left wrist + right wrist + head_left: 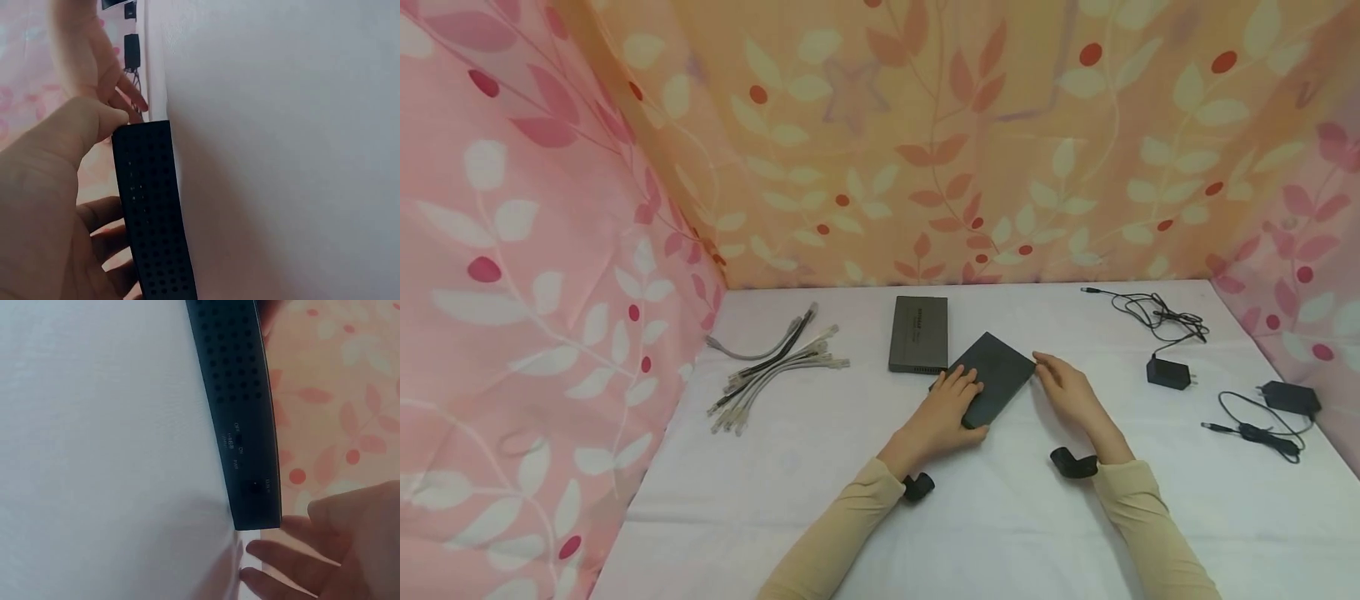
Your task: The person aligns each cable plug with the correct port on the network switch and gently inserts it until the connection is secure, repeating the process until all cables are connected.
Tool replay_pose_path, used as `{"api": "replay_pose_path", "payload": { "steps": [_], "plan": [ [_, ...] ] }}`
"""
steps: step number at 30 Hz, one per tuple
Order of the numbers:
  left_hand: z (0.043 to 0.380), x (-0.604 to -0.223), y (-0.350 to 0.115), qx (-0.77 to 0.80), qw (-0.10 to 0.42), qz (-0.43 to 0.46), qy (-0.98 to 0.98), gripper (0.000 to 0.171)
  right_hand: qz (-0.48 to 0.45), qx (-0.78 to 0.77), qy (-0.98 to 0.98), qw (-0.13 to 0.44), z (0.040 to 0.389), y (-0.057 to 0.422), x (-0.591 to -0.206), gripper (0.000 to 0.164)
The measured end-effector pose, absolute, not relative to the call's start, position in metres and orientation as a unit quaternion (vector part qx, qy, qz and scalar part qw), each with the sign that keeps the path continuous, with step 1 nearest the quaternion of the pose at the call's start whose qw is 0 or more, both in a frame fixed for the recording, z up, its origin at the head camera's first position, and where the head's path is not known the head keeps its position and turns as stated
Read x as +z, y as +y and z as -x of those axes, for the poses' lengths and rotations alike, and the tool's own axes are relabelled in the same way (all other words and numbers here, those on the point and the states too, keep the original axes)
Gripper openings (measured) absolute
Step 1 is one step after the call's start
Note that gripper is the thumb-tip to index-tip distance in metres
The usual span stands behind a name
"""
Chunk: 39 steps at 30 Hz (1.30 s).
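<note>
Grey and black cables (pixel 775 367) lie leftmost. The left hand (pixel 943 412) grips the near-left end of a black box (pixel 1003 375) over mid-table, fingers across its face, thumb at a corner. Its long axis slants far-right, its jack (pixel 256 487) end towards the right hand (pixel 1067 392), loosely extended, fingertips at that end's corner. Adapters (pixel 1168 372) sit rightmost.

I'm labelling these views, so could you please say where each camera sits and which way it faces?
Head: worn on the head, facing forward and down at the table; left hand, right hand and sleeves show.
Left wrist: on that wrist, facing the held box, holed side visible; both hands show.
Right wrist: on that wrist, facing a holed, lettered side; the right hand shows.
Shared: both wrist views catch the held box and right hand.
</note>
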<state>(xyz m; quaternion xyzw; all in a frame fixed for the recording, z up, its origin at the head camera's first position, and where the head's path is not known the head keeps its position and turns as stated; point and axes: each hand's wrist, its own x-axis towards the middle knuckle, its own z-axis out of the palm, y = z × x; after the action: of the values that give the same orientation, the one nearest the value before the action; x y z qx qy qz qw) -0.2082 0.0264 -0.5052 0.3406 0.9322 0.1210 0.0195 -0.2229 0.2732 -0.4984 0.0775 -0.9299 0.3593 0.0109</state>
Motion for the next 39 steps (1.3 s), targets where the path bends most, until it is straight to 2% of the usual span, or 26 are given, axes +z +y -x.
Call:
{"api": "replay_pose_path", "payload": {
  "steps": [12, 26, 32, 39],
  "plan": [
    [0.213, -0.509, 0.007, 0.184, 0.037, -0.382, 0.905, 0.066, -0.092, 0.356, -0.929, 0.043, 0.218, 0.271, -0.503, 0.033],
    [0.217, -0.509, -0.009, 0.201, 0.047, -0.41, 0.889, 0.067, -0.148, 0.346, -0.926, 0.033, 0.215, 0.28, -0.5, 0.029],
    [0.217, -0.508, -0.013, 0.206, 0.047, -0.411, 0.886, 0.067, -0.172, 0.316, -0.933, 0.022, 0.232, 0.296, -0.5, 0.027],
    [0.217, -0.509, -0.015, 0.21, 0.052, -0.415, 0.884, 0.068, -0.116, 0.245, -0.963, 0.01, 0.267, 0.325, -0.487, 0.03]
  ]
}}
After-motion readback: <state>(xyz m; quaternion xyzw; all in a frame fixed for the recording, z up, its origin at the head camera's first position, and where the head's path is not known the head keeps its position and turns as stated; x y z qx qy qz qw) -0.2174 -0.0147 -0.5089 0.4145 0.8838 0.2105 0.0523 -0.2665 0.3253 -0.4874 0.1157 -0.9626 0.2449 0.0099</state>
